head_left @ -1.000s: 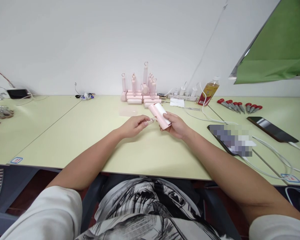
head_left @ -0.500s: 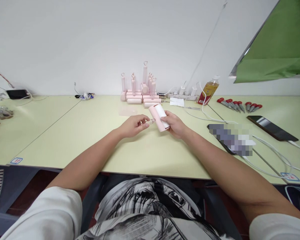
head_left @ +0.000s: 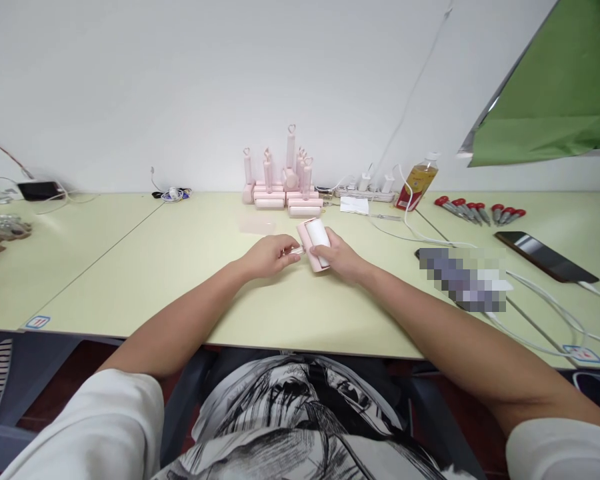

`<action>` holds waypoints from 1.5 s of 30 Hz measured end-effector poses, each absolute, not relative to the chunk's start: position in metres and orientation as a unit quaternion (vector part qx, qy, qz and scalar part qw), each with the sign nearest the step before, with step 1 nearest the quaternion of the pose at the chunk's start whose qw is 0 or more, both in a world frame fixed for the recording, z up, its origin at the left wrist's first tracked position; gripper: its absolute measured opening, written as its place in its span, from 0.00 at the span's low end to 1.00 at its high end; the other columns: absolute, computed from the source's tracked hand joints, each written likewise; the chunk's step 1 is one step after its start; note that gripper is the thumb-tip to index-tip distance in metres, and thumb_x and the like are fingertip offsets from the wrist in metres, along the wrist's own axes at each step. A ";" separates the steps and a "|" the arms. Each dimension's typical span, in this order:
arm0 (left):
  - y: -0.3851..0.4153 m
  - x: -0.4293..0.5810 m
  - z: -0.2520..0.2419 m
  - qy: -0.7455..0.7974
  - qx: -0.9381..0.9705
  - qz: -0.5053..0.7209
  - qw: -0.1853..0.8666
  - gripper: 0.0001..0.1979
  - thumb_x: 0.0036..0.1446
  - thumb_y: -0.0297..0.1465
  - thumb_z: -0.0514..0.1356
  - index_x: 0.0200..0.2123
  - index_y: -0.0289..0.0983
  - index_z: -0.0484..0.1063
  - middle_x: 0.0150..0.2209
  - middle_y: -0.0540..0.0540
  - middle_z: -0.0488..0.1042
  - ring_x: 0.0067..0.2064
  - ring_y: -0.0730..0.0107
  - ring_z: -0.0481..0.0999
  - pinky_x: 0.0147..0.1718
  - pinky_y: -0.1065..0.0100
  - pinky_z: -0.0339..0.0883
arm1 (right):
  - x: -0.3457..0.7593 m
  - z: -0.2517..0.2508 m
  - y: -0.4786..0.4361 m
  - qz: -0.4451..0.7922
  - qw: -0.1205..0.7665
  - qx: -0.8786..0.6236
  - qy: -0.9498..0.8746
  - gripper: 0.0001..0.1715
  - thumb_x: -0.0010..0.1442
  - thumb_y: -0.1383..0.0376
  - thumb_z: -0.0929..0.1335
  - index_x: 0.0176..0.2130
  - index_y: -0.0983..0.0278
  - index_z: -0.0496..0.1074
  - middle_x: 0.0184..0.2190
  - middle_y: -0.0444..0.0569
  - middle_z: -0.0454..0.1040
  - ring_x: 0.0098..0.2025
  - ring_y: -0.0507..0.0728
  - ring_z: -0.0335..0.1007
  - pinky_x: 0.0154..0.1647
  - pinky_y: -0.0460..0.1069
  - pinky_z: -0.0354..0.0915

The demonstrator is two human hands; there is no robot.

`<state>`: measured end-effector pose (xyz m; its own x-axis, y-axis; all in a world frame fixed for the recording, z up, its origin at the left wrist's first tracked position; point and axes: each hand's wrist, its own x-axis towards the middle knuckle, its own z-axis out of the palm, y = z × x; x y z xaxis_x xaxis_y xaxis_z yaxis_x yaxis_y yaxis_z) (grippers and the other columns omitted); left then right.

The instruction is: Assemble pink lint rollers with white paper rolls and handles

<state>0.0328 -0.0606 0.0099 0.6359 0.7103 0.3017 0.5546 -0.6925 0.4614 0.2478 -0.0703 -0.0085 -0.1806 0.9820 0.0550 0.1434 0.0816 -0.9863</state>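
Note:
A pink lint roller with a white sticky roll (head_left: 319,240) is held above the table in front of me. My right hand (head_left: 344,255) grips its head from the right, thumb across the roll. On the other side, my left hand (head_left: 273,256) closes round the clear handle (head_left: 297,251), whose end meets the head's pink casing; my fingers hide most of it. Flat on the table, just beyond my left hand, lies a translucent pink cover (head_left: 257,225). Several similar pink lint rollers (head_left: 271,199) stand grouped by the wall, handles upright.
A power strip (head_left: 364,195) with plugs, a white paper (head_left: 354,205) and a drink bottle (head_left: 417,183) are by the wall. To the right lie red-capped tools (head_left: 473,211), a phone (head_left: 545,257), a blurred-out device (head_left: 460,280) and loose white cables.
Both hands have brought the lint roller slightly lower and nearer to me. Its head is turned a little, showing more of the white roll. My grips look the same.

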 end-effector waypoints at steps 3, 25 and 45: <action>-0.061 0.032 0.010 0.354 0.892 0.232 0.159 0.15 0.60 0.40 0.56 0.42 0.36 0.73 0.35 0.45 0.76 0.33 0.67 0.72 0.33 0.66 0.64 | 0.245 -0.007 -0.073 0.519 0.423 -0.462 -0.581 0.24 0.48 0.60 0.71 0.44 0.60 0.64 0.34 0.42 0.70 0.35 0.55 0.64 0.34 0.48 0.62; -0.031 0.055 -0.010 0.416 0.758 0.444 0.235 0.21 0.65 0.45 0.50 0.38 0.36 0.76 0.40 0.41 0.76 0.44 0.62 0.74 0.48 0.59 0.68 | 0.227 -0.006 -0.080 0.613 0.448 -0.363 -0.540 0.16 0.57 0.55 0.72 0.37 0.62 0.66 0.28 0.44 0.73 0.29 0.53 0.71 0.32 0.52 0.73; 0.010 -0.011 -0.010 0.414 0.594 0.440 0.532 0.25 0.51 0.48 0.67 0.44 0.34 0.73 0.36 0.45 0.75 0.34 0.72 0.75 0.38 0.65 0.71 | 0.250 -0.002 -0.074 0.633 0.327 -0.435 -0.551 0.14 0.54 0.59 0.69 0.38 0.66 0.73 0.17 0.42 0.67 0.16 0.49 0.56 0.14 0.44 0.49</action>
<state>-0.0105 0.0096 -0.0096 0.2712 0.9591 0.0813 0.0231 -0.0910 0.9956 0.2496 -0.0745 -0.0018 -0.4079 0.8930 -0.1904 0.0653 -0.1795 -0.9816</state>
